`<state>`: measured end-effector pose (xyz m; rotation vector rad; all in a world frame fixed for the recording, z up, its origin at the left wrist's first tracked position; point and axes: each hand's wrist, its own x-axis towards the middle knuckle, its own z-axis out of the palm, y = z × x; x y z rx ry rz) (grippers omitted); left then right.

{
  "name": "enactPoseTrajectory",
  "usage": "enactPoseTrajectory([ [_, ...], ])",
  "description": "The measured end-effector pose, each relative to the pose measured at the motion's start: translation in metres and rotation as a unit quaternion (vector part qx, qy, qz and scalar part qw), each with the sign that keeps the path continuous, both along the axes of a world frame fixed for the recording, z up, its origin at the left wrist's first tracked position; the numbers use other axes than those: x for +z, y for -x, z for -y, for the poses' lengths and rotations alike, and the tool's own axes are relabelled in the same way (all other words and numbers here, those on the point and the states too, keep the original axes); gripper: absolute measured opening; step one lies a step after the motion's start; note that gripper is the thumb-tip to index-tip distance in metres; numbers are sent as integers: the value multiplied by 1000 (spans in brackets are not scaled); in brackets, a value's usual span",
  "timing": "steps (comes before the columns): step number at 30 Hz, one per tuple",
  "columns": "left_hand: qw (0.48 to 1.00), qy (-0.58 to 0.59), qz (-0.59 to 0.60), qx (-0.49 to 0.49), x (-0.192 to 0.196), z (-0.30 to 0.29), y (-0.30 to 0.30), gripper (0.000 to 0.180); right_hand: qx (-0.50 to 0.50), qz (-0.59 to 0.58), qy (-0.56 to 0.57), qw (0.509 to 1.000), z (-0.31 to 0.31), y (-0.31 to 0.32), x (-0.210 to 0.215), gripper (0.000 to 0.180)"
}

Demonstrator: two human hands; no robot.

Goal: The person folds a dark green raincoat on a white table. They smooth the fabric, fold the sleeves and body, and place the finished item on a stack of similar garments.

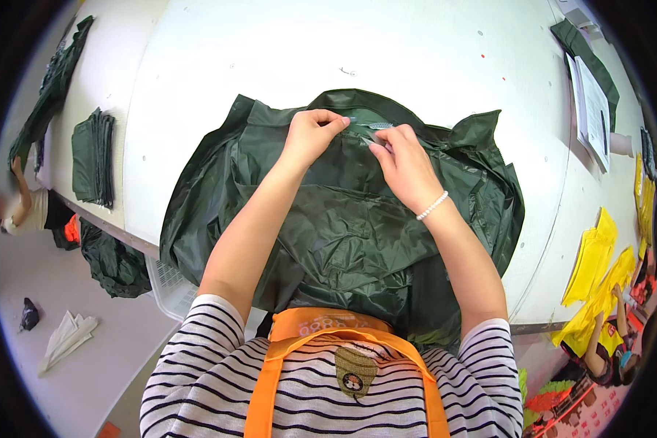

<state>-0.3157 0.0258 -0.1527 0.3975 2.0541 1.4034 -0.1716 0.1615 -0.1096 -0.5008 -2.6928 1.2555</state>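
A dark green, shiny raincoat-like garment lies spread on the white table in front of me, its collar side away from me. My left hand is closed in a pinch at the inside of the collar, on something small and pale bluish. Close beside it, my right hand is closed, with a small, pale, pointed thing between thumb and fingers that I cannot make out. A small whitish tag shows at the collar between the hands. White beads circle my right wrist.
A folded green stack lies at left on the white table. Papers and yellow garments lie at right. Below the table's left edge is a white plastic basket. Other people work at far left and lower right.
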Motion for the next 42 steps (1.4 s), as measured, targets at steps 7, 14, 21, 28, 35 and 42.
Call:
enactPoseTrajectory([
  [7, 999, -52, 6, 9, -7, 11, 12, 18, 7, 40, -94, 995, 5, 26, 1, 24],
  [14, 962, 81, -255, -64, 16, 0, 20, 20, 0, 75, -84, 994, -10, 47, -10, 22],
  [21, 911, 214, -258, -241, 23, -18, 30, 31, -23, 93, -2, 995, -21, 47, -13, 25],
  [28, 991, 41, -13, -129, -4, -17, 48, 15, -6, 88, 76, 993, -25, 39, -22, 23],
  [35, 994, -4, 45, -98, 1, -13, 49, 13, 38, 95, 83, 991, -27, 61, -16, 23],
  [42, 992, -33, 74, -93, -2, -12, 50, 11, 82, 128, 53, 987, -28, 79, -11, 22],
])
